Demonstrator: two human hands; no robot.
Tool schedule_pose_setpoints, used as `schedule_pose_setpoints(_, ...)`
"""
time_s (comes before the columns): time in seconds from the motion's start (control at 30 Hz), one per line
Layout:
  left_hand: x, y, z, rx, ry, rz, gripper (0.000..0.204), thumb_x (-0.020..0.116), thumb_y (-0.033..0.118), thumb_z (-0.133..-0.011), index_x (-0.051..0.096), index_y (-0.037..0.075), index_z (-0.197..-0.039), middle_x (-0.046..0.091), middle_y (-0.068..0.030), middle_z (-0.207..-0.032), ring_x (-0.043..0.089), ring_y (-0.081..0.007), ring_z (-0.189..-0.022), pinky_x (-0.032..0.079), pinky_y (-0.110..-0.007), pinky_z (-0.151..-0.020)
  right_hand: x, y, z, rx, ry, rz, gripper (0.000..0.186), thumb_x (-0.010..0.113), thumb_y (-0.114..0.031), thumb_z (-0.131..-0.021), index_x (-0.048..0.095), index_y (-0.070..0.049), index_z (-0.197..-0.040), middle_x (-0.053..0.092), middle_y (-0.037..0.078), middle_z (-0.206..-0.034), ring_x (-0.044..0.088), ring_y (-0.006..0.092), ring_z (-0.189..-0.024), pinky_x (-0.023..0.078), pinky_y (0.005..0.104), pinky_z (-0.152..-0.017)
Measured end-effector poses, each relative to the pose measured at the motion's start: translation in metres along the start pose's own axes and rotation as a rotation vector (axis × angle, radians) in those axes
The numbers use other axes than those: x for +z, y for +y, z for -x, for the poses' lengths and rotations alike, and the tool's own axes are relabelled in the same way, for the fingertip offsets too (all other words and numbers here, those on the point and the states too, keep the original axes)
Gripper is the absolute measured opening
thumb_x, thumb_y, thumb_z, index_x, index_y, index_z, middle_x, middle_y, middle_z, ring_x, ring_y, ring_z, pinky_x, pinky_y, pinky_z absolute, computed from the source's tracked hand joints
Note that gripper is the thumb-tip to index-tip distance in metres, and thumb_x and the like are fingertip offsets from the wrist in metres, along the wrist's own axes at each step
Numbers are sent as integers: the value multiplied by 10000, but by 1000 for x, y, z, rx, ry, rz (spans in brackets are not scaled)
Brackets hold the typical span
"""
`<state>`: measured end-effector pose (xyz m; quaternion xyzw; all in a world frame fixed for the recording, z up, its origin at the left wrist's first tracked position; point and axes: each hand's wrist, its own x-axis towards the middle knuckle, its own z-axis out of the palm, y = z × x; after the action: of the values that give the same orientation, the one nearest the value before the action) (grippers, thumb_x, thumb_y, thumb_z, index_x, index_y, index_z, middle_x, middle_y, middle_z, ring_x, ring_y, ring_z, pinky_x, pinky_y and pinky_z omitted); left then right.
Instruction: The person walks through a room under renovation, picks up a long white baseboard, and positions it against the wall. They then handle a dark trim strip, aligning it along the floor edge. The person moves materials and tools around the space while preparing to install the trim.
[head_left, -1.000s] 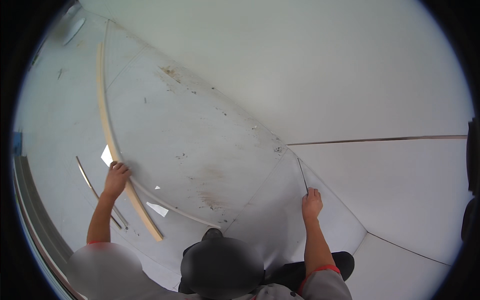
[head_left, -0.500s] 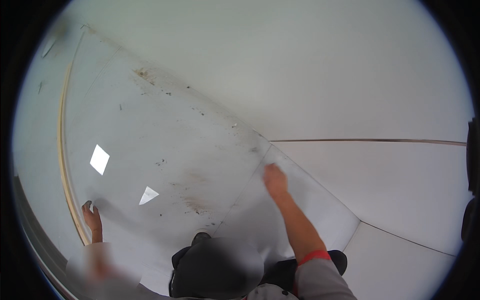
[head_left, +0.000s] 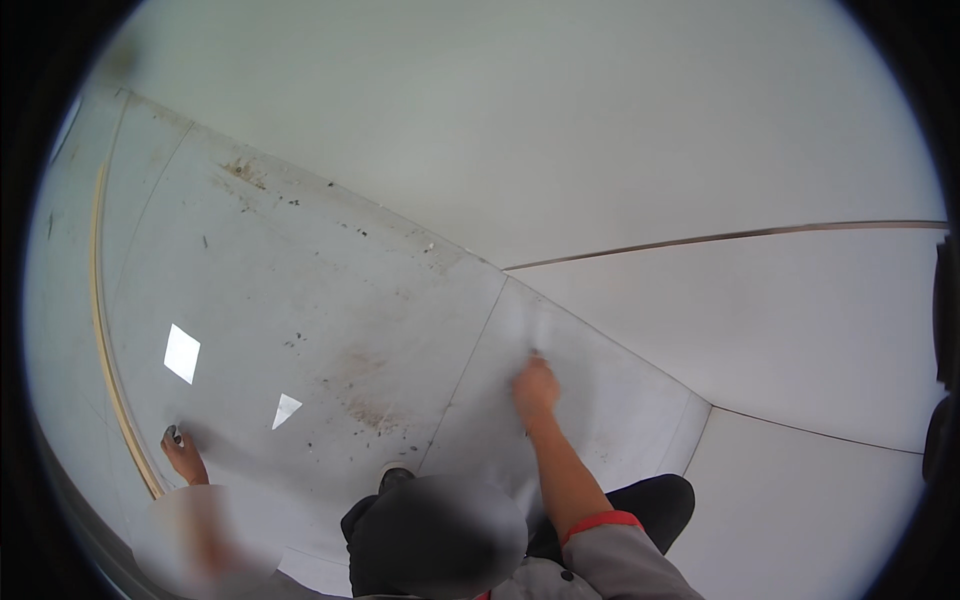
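Note:
My left hand is at the far left, low over the grey floor. Its fingers are curled around a small dark, roundish thing whose kind is too small to make out. On the right, my right hand is closed at the floor, a little right of a thin floor seam. Something tiny and dark shows at its fingertips, but the fingers hide most of it. My bent knee in dark trousers and one dark shoe show below.
White wall panels meet the floor along a diagonal edge. A long pale wooden strip runs down the left side. Brown dirt and dark crumbs mark the floor. A bright white diamond and a white triangle show there too.
My view has turned, shifting the wall edge and wooden strip. The right hand has moved down onto the floor beside the seam. My left hand still grips the small dark thing.

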<state>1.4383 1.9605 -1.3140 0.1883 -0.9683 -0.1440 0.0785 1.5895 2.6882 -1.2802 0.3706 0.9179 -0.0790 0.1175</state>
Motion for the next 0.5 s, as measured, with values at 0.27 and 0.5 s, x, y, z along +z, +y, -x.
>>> schedule_pose_setpoints(0.27, -19, 12, 8, 61, -6, 44, 322, 599, 145, -918, 580, -27, -1189, 549, -156, -1144, 604, -282, -965, 495, -412, -837, -20, 18, 4, 270, -187, 26, 644, 592, -246, -851, 383, 78, -1367, 658, 208, -1096, 684, 349, -951, 553, 425, -833)
schedule_pose_setpoints(0.5, -7, 4, -2, 15, -44, 71, 321, 593, 150, -911, 588, -22, -1183, 550, -150, -1132, 613, -279, -935, 494, -412, -838, 26, -55, -33, 72, -256, 63, 649, 522, -213, -893, 315, 184, -1363, 679, 228, -1010, 691, 339, -860, 559, 435, -739)
